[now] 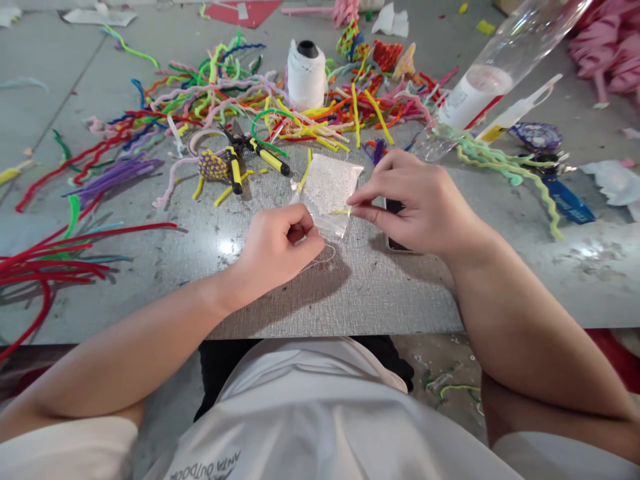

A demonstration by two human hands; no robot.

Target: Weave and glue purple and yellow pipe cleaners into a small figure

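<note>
My left hand (280, 247) is closed in a pinch low over the near part of the table. A thin white thread (330, 256) loops out by its fingertips; the fingers hide the rest of it. Between thumb and forefinger, my right hand (410, 203) pinches a short piece of yellow pipe cleaner (341, 212). Just behind both hands lies a clear zip bag of tiny whitish beads (330, 181), and the yellow piece is in front of its lower right part. Partly under my right hand is a dark phone (395, 225).
Yellow-handled pliers (250, 152) lie beside a yellow-purple woven piece (214, 165). Behind stands a white thread spool (306, 77) among many coloured pipe cleaners (200, 100). To the right are a tilted clear bottle (480, 87), a white glue tube (517, 113) and a blue strap (567, 199).
</note>
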